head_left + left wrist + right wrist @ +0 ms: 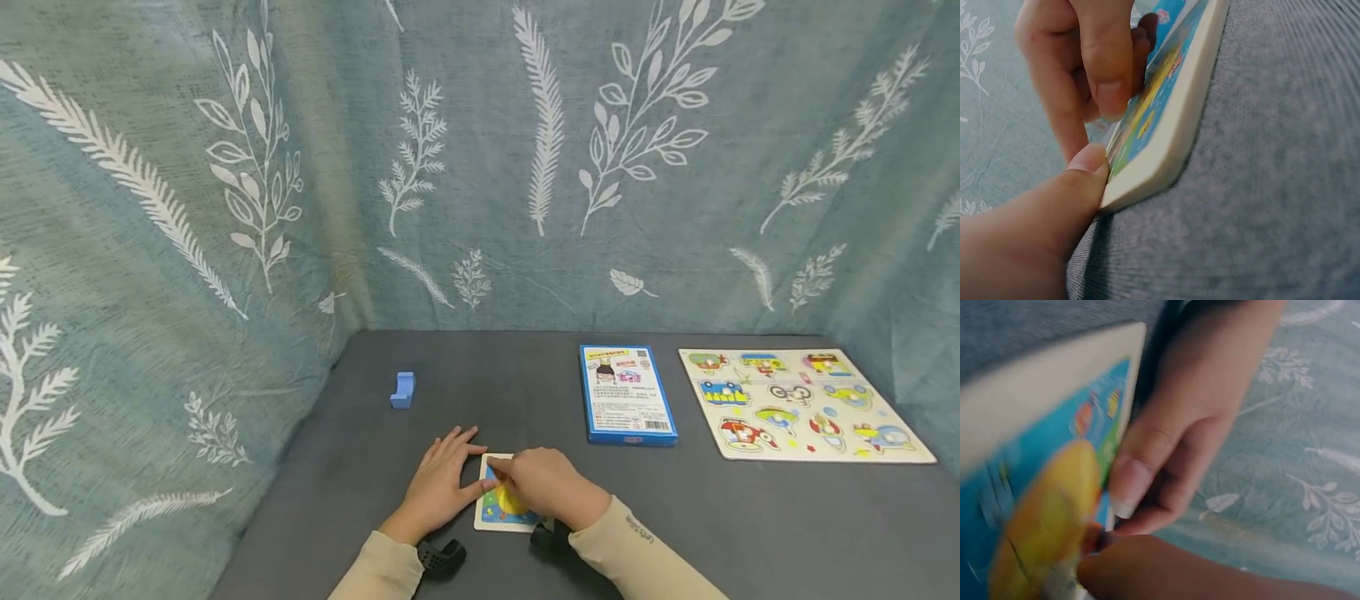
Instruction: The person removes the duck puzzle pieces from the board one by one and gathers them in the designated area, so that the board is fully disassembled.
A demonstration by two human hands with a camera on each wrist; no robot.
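Observation:
A small picture puzzle board (492, 527) with a cream border lies flat on the table between my hands. Its blue picture has a large yellow shape (1054, 512) in the middle, with small fish near one corner. My left hand (442, 479) rests at the board's left side, fingers straight and spread, its thumb (1090, 162) pressing on the edge. From the right, my right hand (543, 482) reaches over the board, hiding its right part. The index finger points out and presses near the far left corner, while the other fingers are bent under the palm.
A blue and white printed box (630, 396) lies beyond my right hand. Farther right is a large wooden vehicle puzzle board (813, 417). A small blue curved block (402, 390) stands at the back left. Leaf-patterned cloth (480, 167) hangs behind the dark table (750, 533).

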